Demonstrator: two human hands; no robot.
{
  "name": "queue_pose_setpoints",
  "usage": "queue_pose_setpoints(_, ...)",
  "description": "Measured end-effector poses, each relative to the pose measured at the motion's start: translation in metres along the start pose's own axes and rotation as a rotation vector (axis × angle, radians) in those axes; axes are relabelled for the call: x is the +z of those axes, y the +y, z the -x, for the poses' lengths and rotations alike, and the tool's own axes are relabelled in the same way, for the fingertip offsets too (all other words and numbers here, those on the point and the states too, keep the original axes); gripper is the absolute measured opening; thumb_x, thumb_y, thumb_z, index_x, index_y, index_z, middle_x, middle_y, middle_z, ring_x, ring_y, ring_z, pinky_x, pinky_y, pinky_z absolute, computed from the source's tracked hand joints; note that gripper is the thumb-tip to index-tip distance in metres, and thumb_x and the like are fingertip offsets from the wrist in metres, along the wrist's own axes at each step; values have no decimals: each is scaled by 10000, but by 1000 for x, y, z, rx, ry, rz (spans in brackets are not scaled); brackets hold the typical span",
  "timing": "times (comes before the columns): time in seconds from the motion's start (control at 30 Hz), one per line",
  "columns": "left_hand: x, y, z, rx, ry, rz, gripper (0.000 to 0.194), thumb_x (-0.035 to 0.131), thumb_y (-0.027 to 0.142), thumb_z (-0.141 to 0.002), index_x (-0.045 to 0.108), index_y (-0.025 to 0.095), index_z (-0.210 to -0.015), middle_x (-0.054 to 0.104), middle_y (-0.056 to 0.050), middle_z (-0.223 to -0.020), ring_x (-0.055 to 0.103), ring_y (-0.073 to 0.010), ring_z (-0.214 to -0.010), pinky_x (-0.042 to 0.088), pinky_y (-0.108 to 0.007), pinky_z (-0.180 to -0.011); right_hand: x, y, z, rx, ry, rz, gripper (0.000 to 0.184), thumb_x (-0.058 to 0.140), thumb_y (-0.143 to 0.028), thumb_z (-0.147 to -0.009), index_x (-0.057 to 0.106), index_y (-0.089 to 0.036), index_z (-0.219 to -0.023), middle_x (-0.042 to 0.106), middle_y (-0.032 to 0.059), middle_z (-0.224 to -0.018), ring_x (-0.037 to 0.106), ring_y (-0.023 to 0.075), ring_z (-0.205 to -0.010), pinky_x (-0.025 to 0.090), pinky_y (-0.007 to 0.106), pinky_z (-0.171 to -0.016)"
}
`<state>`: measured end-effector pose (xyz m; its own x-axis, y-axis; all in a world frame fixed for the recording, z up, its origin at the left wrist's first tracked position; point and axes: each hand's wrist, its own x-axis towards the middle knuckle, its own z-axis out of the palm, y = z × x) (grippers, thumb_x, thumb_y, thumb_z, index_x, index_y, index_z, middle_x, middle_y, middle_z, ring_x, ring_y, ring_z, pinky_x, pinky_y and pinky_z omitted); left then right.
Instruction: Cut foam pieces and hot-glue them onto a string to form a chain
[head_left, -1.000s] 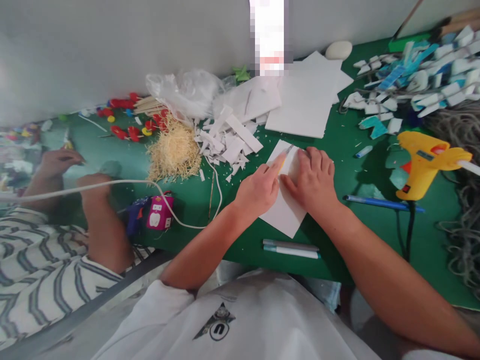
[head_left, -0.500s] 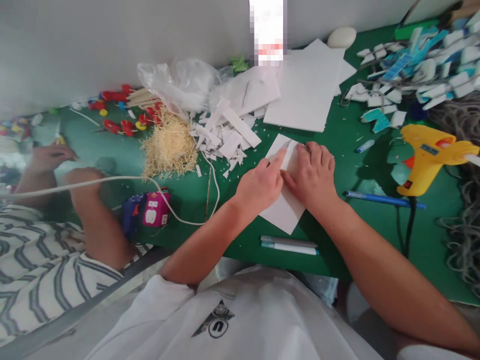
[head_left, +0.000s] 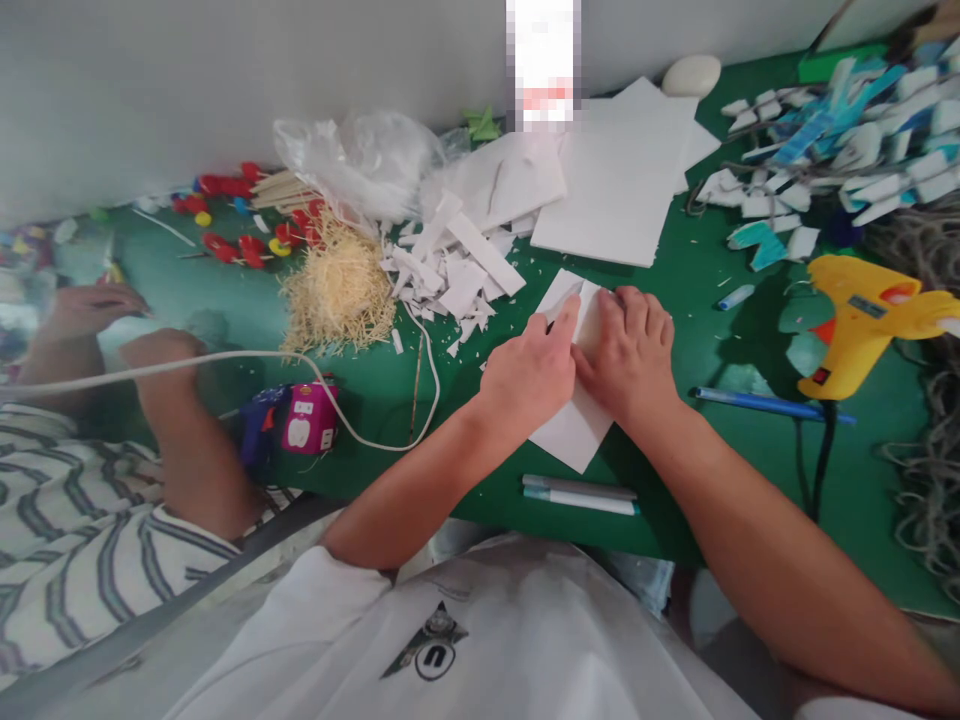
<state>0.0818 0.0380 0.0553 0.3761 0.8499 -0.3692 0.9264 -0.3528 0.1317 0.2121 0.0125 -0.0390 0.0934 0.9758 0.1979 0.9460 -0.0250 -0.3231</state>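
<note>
A small white board (head_left: 576, 436) lies aslant on the green table in front of me, partly hidden under both hands. My left hand (head_left: 529, 366) is closed over its left side, index finger stretched along the board towards its far edge. A small dark bit shows at the knuckles, but what the fingers hold is mostly hidden. My right hand (head_left: 628, 350) presses down beside it, fingers spread over the board's right part and the thumb pointing at the left hand. Near the board's close corner lie a grey pen (head_left: 577, 487) and a white pen (head_left: 581, 500).
White scraps (head_left: 457, 280), larger white sheets (head_left: 600, 190) and a straw-like heap (head_left: 337, 285) lie beyond. A yellow glue gun (head_left: 862, 320) and blue pen (head_left: 772, 404) are right. A white cord (head_left: 225, 360) crosses near a pink box (head_left: 310, 418). A co-worker's hands (head_left: 97, 310) are left.
My left index finger has drawn slightly back towards me along the board, and a dark bit now shows at its knuckles. My right hand keeps pressing the board. The view has shifted slightly.
</note>
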Motion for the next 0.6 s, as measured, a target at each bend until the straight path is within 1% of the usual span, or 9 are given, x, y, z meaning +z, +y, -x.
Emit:
queue_pose_setpoints(0.23, 5, -3, 1, 27, 41, 39, 652, 421, 180, -1020, 300, 264, -1655, 652, -129, -1230, 691, -179, -872, 483, -250, -699, 1, 1, 0, -2, 5, 3, 717, 390, -582, -971, 474, -97, -1492, 500, 273, -1490, 434, 414, -1375, 328, 640, -1145)
queue_pose_setpoints(0.43, 3, -1, -1, 20, 1, 41, 671, 406, 171, -1024, 258, 267, -1672, 635, -150, -1279, 703, -218, -933, 499, -288, -732, -1, 1, 0, -3, -1, 18, 737, 393, -591, -974, 497, -55, -1470, 508, 288, -1484, 450, 415, -1365, 335, 621, -1152)
queue_pose_setpoints(0.6, 0, -1, -2, 23, -14, 38, 677, 399, 164, -1023, 248, 254, -1676, 643, -159, -1284, 707, -235, -978, 504, -293, -758, -2, 2, -1, -8, -5, 22, 726, 394, -587, -976, 497, -72, -1477, 513, 284, -1487, 448, 421, -1368, 351, 628, -1134)
